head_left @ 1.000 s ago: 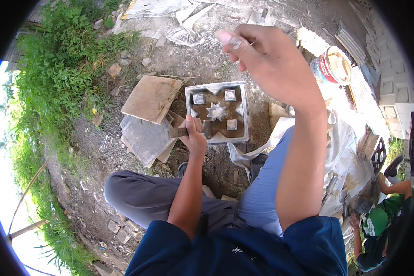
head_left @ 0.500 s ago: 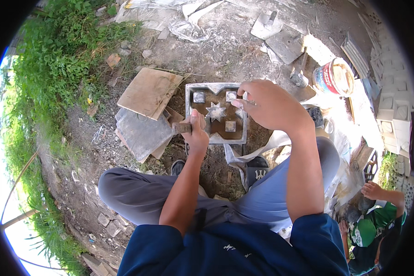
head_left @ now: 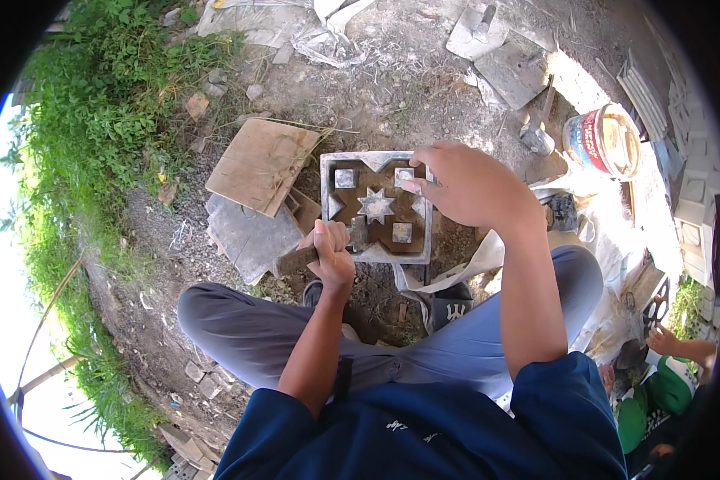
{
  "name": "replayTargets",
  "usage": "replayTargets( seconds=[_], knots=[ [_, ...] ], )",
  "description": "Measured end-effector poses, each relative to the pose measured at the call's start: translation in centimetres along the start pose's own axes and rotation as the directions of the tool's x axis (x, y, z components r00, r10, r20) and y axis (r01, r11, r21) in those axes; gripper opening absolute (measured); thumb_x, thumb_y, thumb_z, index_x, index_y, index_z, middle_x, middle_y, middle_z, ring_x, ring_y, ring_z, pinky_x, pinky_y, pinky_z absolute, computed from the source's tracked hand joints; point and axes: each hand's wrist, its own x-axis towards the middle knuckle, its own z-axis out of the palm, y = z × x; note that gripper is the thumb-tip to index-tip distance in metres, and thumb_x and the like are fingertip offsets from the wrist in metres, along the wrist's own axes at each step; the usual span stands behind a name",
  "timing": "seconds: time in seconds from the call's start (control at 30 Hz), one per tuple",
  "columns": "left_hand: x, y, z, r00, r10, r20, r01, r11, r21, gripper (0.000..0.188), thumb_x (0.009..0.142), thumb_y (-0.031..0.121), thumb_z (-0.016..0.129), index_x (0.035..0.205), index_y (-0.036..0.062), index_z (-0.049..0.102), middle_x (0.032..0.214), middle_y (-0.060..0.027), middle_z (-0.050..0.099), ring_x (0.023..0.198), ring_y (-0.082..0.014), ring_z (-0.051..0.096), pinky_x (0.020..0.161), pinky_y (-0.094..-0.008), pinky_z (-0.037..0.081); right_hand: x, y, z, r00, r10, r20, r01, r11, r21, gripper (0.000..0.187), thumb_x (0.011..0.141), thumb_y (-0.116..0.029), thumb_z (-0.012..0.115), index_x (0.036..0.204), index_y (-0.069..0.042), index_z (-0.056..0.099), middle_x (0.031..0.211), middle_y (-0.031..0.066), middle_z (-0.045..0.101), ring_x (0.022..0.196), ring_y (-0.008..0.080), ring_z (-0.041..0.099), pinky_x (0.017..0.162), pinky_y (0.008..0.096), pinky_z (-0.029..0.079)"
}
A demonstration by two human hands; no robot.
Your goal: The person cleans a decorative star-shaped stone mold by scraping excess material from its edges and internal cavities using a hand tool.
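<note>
Before me on the ground lies a square grey block mould (head_left: 336,258), with square pegs and an eight-pointed star (head_left: 376,206) standing inside. Brown material covers its bottom. My left hand (head_left: 330,250) is closed around the wooden handle of a hammer (head_left: 298,259). The hammer's dark head is over the mould's lower left part, next to my knuckles. Over the mould's upper right corner reaches my right hand (head_left: 476,188), thumb and fingers apart. Its thumb tip is near the corner peg (head_left: 405,177); I cannot tell how firmly it touches the rim.
Flat boards (head_left: 264,164) and grey slabs (head_left: 252,232) are stacked left of the mould. A paint bucket (head_left: 600,142) stands at the right, near a second hammer (head_left: 536,138). Farther off lies a trowel (head_left: 483,28) on a flat slab. Another person (head_left: 668,384) crouches at lower right.
My left hand has moved down along the mould's left side, and the hammer head now shows. My right hand stays at the upper right corner. The view has shifted slightly.
</note>
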Motion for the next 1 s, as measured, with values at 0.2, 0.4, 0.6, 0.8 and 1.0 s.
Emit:
replayTargets(
  seconds=[0.2, 0.4, 0.6, 0.8, 1.0],
  knots=[
    [-0.3, 1.1, -0.1, 0.991, -0.053, 0.123, 0.045, 0.997, 0.064, 0.051, 0.107, 0.016, 0.046, 0.06, 0.0108, 0.029, 0.053, 0.004, 0.028, 0.047, -0.0091, 0.022, 0.048, -0.0326, 0.017, -2.9, 0.2, 0.7, 0.988, 0.033, -0.149, -0.027, 0.999, 0.045, 0.041, 0.099, -0.039, 0.061, 0.111, 0.0, 0.065, 0.1, 0.0223, 0.066, 0.097, 0.0415, 0.064, 0.085, 0.0508, 0.05],
    [-0.2, 1.4, -0.5, 0.92, 0.012, 0.391, -0.019, 1.0, 0.014, 0.053, 0.11, 0.024, 0.044, 0.061, 0.0117, 0.028, 0.053, 0.0039, 0.026, 0.047, -0.0101, 0.022, 0.048, -0.0334, 0.018, -4.5, 0.1, 0.4, 0.991, -0.023, -0.131, 0.02, 0.999, -0.025, 0.045, 0.1, -0.041, 0.061, 0.125, -0.004, 0.063, 0.11, 0.0212, 0.067, 0.104, 0.0393, 0.063, 0.091, 0.0465, 0.05],
    [-0.8, 0.8, 0.0, 0.904, -0.06, 0.423, -0.062, 0.961, 0.269, 0.052, 0.109, 0.018, 0.045, 0.061, 0.0078, 0.028, 0.054, 0.0037, 0.026, 0.049, -0.0098, 0.021, 0.049, -0.0337, 0.017, -5.2, -2.3, -0.8, 0.997, -0.016, -0.072, 0.019, 0.999, 0.029, 0.045, 0.1, -0.04, 0.061, 0.125, -0.003, 0.063, 0.116, 0.0206, 0.067, 0.109, 0.0397, 0.062, 0.094, 0.0455, 0.05],
    [0.3, 0.2, 0.3, 0.939, -0.13, 0.318, 0.1, 0.989, 0.108, 0.055, 0.107, 0.019, 0.05, 0.058, 0.0051, 0.03, 0.054, 0.0028, 0.033, 0.049, -0.0082, 0.026, 0.048, -0.0337, 0.017, -5.6, -0.8, -0.5, 0.994, -0.032, -0.107, 0.026, 0.998, -0.05, 0.048, 0.1, -0.043, 0.06, 0.128, -0.004, 0.062, 0.117, 0.021, 0.066, 0.11, 0.0396, 0.062, 0.094, 0.0455, 0.05],
    [0.3, 1.7, 1.2, 0.912, -0.082, 0.403, 0.052, 0.995, 0.085, 0.056, 0.106, 0.023, 0.053, 0.057, 0.0037, 0.033, 0.053, 0.0029, 0.034, 0.049, -0.0085, 0.026, 0.049, -0.0323, 0.018, -5.8, -1.1, -0.2, 0.997, 0.043, -0.069, -0.048, 0.997, -0.062, 0.048, 0.1, -0.042, 0.06, 0.129, -0.003, 0.062, 0.116, 0.0209, 0.067, 0.109, 0.0395, 0.063, 0.094, 0.0447, 0.05]
  ],
)
